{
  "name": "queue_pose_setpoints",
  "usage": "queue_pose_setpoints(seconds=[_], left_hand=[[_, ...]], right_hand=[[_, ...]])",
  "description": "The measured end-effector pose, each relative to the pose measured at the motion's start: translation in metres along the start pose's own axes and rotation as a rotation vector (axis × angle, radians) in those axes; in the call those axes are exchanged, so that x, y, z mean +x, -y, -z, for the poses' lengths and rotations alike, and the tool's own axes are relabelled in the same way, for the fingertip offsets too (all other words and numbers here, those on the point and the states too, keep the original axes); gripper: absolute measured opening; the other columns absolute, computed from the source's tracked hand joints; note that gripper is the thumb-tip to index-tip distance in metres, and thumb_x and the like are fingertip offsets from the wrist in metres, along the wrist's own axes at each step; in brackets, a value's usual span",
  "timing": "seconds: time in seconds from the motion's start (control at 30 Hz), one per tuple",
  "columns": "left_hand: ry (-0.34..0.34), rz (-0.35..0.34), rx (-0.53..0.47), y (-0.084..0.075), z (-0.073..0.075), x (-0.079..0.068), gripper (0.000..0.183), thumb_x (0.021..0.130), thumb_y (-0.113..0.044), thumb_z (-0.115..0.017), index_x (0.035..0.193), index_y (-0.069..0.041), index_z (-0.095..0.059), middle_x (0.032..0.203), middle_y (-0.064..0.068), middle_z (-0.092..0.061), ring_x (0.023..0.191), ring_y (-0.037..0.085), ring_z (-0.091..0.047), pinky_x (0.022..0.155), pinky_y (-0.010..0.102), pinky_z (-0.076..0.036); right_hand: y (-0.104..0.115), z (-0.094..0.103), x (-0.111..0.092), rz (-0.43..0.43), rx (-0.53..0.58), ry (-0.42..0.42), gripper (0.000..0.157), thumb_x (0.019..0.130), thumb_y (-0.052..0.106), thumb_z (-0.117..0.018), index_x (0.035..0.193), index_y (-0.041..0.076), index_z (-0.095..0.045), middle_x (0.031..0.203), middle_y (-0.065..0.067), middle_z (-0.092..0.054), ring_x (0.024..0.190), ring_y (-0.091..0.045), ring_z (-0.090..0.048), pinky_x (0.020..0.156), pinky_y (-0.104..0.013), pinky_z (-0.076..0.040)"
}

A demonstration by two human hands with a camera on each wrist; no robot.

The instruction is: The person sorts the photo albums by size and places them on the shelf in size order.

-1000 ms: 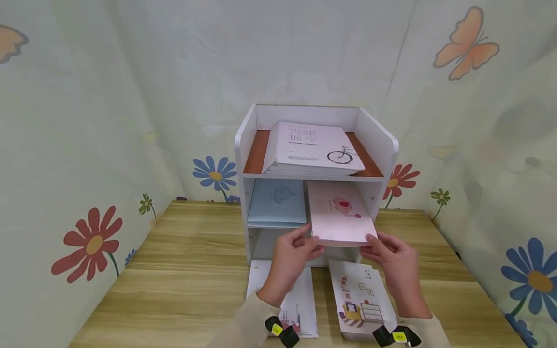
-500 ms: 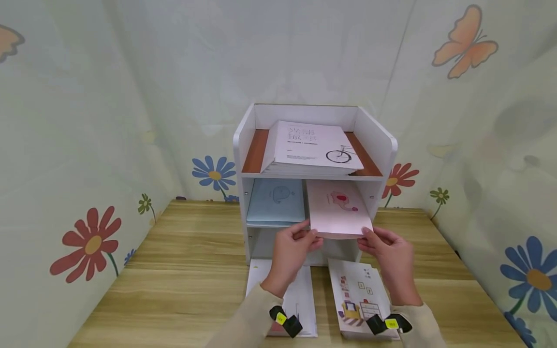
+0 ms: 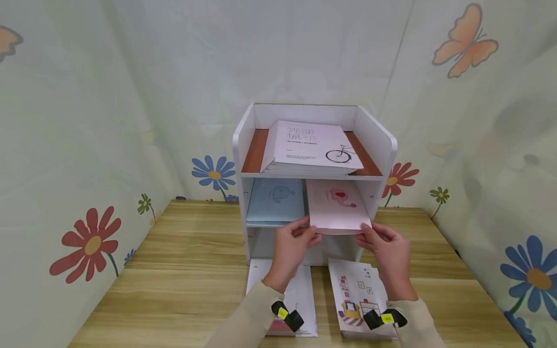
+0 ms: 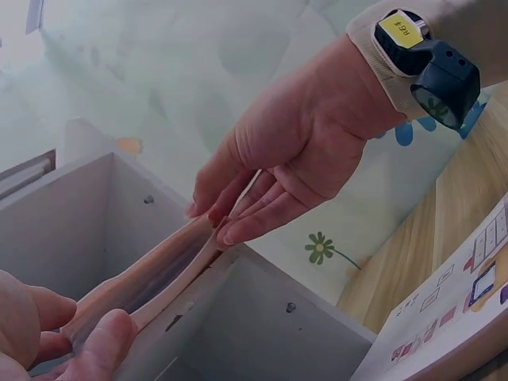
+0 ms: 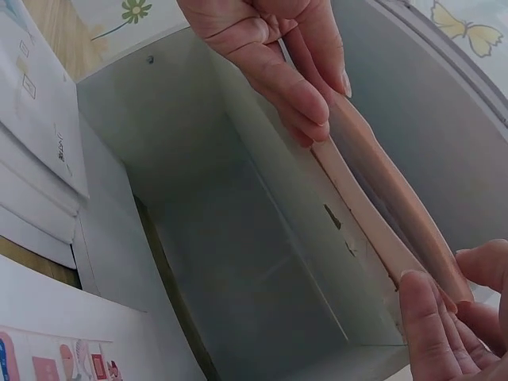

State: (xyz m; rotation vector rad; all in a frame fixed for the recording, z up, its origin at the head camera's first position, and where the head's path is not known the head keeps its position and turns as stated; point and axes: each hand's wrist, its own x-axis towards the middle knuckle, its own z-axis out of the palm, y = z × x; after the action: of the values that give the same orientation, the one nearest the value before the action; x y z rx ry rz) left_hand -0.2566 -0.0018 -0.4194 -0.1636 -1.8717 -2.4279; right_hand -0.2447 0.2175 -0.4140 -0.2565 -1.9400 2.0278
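A pink notebook (image 3: 339, 208) with an elephant drawing lies mostly inside the right half of the white shelf's (image 3: 313, 178) middle level, its near edge jutting out. My left hand (image 3: 292, 251) pinches the near left corner, thumb on top. At the near right corner my right hand (image 3: 390, 256) pinches it likewise. The left wrist view shows the notebook's two pink covers (image 4: 178, 284) bowed slightly apart between both hands. A similar gap shows along the pink edge (image 5: 365, 210) in the right wrist view. Left of it lies a blue notebook (image 3: 276, 200) with a whale drawing.
A thick stack of white books (image 3: 313, 145) with a bicycle print lies on the shelf's top level. On the wooden table (image 3: 183, 270) before the shelf lie a white book (image 3: 304, 290) under my left wrist and an illustrated book stack (image 3: 354, 290) under my right.
Both hands have moved forward, sliding the pink notebook deeper into the middle level; less of it juts out now. The grip at both corners stays the same.
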Motion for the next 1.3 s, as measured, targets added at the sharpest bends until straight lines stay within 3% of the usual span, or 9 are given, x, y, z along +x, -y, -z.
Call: queue_pose_setpoints(seconds=[0.43, 0.73, 1.03, 1.3], left_hand=[[-0.048, -0.046, -0.016, 0.004, -0.001, -0.001, 0.041, 0.088, 0.003, -0.077, 0.128, 0.003, -0.068, 0.094, 0.020, -0.071, 0.080, 0.021, -0.077, 0.077, 0.031, -0.064], [-0.078, -0.128, 0.069, 0.012, -0.004, 0.011, 0.039, 0.090, 0.004, -0.074, 0.128, 0.007, -0.066, 0.093, 0.024, -0.072, 0.076, 0.022, -0.078, 0.073, 0.030, -0.065], [-0.132, -0.220, 0.156, 0.014, -0.009, 0.013, 0.035, 0.091, 0.001, -0.074, 0.125, 0.007, -0.068, 0.090, 0.029, -0.074, 0.070, 0.029, -0.077, 0.065, 0.028, -0.064], [-0.166, -0.264, 0.242, 0.019, -0.010, 0.011, 0.035, 0.092, -0.003, -0.074, 0.127, 0.002, -0.069, 0.085, 0.020, -0.076, 0.067, 0.022, -0.077, 0.063, 0.025, -0.063]], right_hand=[[-0.006, 0.003, -0.005, 0.045, -0.037, -0.019, 0.047, 0.088, 0.025, -0.082, 0.126, 0.001, -0.070, 0.095, 0.006, -0.077, 0.081, -0.010, -0.078, 0.077, -0.024, -0.062], [-0.008, -0.002, 0.003, 0.059, -0.030, -0.010, 0.046, 0.089, 0.025, -0.080, 0.126, 0.000, -0.069, 0.096, 0.006, -0.077, 0.083, -0.009, -0.077, 0.078, -0.023, -0.062], [-0.011, -0.007, 0.009, 0.082, 0.023, -0.040, 0.043, 0.087, 0.021, -0.082, 0.122, -0.002, -0.071, 0.093, 0.005, -0.079, 0.080, -0.011, -0.078, 0.075, -0.025, -0.063], [-0.013, -0.010, 0.009, 0.082, 0.048, -0.053, 0.041, 0.087, 0.020, -0.082, 0.120, -0.003, -0.071, 0.092, 0.005, -0.079, 0.079, -0.011, -0.078, 0.075, -0.025, -0.063]])
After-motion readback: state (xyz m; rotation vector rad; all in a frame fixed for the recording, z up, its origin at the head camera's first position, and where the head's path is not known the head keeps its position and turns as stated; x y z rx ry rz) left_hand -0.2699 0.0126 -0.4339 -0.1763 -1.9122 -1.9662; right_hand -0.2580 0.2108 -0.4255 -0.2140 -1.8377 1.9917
